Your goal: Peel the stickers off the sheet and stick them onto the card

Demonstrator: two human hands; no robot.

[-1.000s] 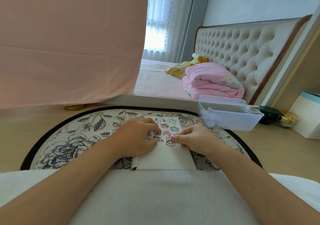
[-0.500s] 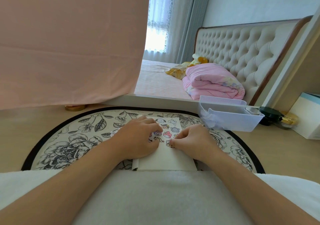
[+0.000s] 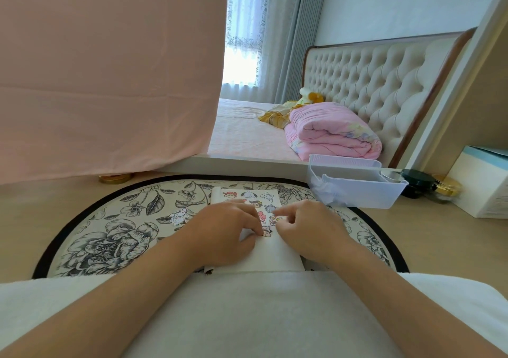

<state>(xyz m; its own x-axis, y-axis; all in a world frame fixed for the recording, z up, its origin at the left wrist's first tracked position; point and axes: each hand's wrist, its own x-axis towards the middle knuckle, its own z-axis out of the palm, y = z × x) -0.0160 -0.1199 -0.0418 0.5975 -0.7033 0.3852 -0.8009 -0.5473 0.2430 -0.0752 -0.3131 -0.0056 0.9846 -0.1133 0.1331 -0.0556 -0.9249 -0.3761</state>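
Step in hand, as a judgement: working one sticker, either lifting its edge or pressing it down. Mid-task, since several stickers remain in rows.

- Both hands meet over the white paper in the middle of the floral mat (image 3: pixel 110 236).
- The far end of the paper is the sticker sheet (image 3: pixel 248 194), printed with cartoon figures. The near end is plain white, probably the card (image 3: pixel 275 256). The hands cover the boundary, so where one ends and the other starts can't be told.
- Left hand (image 3: pixel 228 228): fingers curled, tips down on the paper, just beside a small brown-topped sticker (image 3: pixel 266 231).
- Right hand (image 3: pixel 305 228): fingers curled, thumb and forefinger tips close together at the stickers between the hands. Can't tell whether either hand actually pinches an edge.
- One loose sticker (image 3: pixel 178 216) lies on the mat left of the paper, touched by neither hand.

Next move needs a nail under a sticker edge and a slow, low-angle peel. The left hand should pin the backing so it doesn't lift with the sticker. Then place it on bare white.
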